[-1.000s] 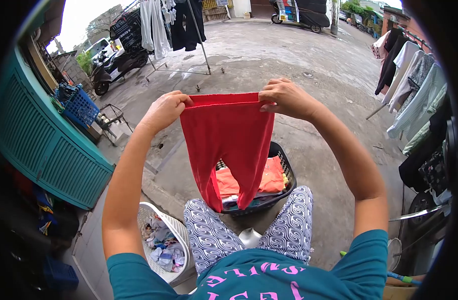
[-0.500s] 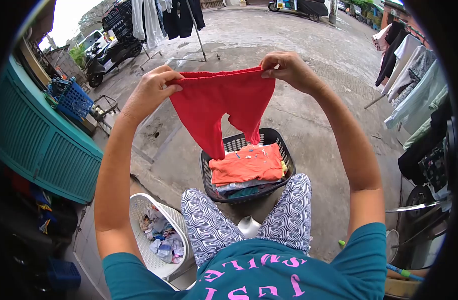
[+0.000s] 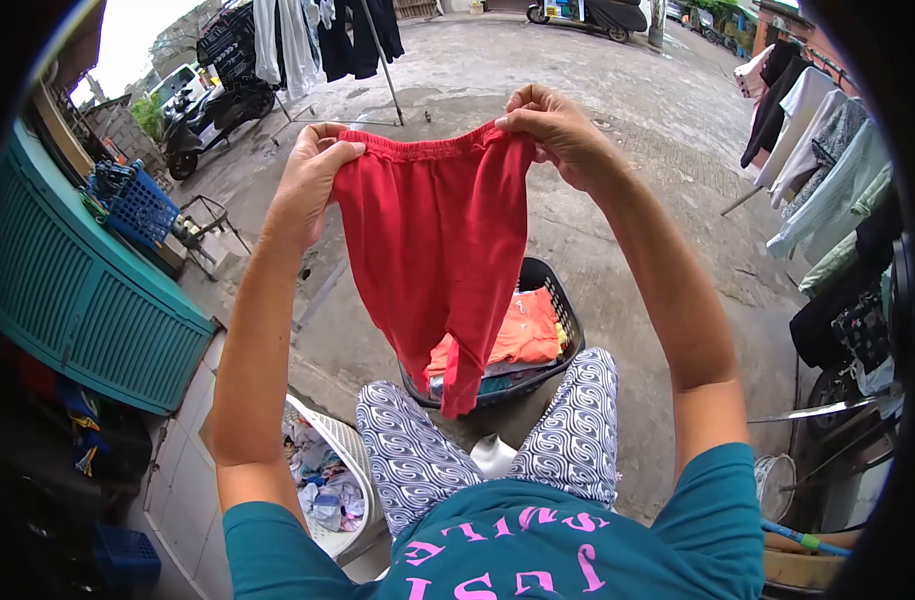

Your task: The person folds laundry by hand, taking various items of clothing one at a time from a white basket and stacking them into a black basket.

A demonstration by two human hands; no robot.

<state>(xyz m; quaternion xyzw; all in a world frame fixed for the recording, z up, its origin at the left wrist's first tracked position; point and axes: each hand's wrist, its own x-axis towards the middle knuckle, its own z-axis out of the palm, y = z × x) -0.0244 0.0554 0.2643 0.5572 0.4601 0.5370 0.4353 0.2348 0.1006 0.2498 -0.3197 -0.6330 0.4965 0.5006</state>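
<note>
Red shorts (image 3: 432,240) lower — hands closer.

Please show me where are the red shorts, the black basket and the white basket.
red shorts (image 3: 432,250), head view, middle of the fabric
black basket (image 3: 569,318), head view, right rim
white basket (image 3: 349,448), head view, right wall

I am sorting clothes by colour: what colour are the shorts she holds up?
Plain red shorts, pinched by left hand and right hand; head view.
</note>
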